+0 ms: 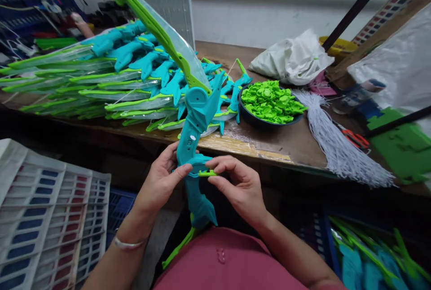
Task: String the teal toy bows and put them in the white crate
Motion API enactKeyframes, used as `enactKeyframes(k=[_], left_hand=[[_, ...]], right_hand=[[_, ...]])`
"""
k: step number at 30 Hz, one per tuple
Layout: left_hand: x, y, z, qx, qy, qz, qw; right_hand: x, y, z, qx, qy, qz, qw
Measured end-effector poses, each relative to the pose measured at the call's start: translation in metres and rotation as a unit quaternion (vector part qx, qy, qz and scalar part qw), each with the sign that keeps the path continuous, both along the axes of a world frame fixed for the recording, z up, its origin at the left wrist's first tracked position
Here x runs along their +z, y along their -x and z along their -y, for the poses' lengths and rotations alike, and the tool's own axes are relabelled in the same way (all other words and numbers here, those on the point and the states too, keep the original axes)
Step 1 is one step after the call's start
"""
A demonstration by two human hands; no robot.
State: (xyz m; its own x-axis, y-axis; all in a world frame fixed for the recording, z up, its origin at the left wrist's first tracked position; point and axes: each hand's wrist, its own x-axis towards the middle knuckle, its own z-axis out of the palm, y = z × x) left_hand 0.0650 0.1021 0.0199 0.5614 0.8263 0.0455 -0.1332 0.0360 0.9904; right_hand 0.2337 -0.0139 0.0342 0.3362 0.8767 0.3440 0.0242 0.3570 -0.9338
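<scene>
A toy bow with a teal body and lime-green limbs stands upright against my body, its upper limb tilting to the left. Around its middle, just below the grip, my left hand is closed, thumb pressed on the front. My right hand pinches a small lime-green plastic clip between thumb and fingers. The clip is close against the teal middle section; whether it touches I cannot tell. On the bench, a dark bowl holds many similar small green pieces.
Many teal and green bows lie piled on the bench at left. White strings, orange-handled scissors and a white bag are at right. A white crate stands lower left; a crate of bows sits lower right. Another person's hand shows far left.
</scene>
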Motion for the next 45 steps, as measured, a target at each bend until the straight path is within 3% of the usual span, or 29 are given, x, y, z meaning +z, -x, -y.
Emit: enactKeyframes(k=[5, 10, 21, 31, 37, 41, 45], left_hand=[[-0.007, 0.004, 0.01, -0.008, 0.026, -0.013, 1.0], [-0.013, 0.006, 0.012, 0.007, 0.035, -0.008, 0.999], [-0.017, 0.007, 0.015, 0.012, 0.033, -0.008, 0.999], [-0.008, 0.009, 0.022, 0.011, -0.002, -0.045, 0.999], [-0.01, 0.01, 0.031, 0.037, -0.015, -0.088, 0.995], [-0.015, 0.011, 0.037, 0.051, -0.053, -0.112, 0.991], [-0.023, 0.016, 0.033, 0.05, -0.082, -0.149, 0.984]], right_hand=[[-0.022, 0.01, -0.003, -0.022, 0.038, -0.066, 0.997], [-0.038, 0.018, -0.001, -0.086, 0.074, -0.014, 0.993], [-0.036, 0.02, 0.0, -0.116, 0.044, 0.143, 0.982], [-0.034, 0.012, -0.004, -0.124, 0.064, 0.198, 0.97], [-0.04, 0.004, -0.009, 0.068, 0.132, 0.123, 0.981], [-0.046, 0.004, -0.011, 0.03, 0.115, 0.155, 0.981], [-0.051, 0.005, -0.012, 0.033, 0.095, 0.174, 0.98]])
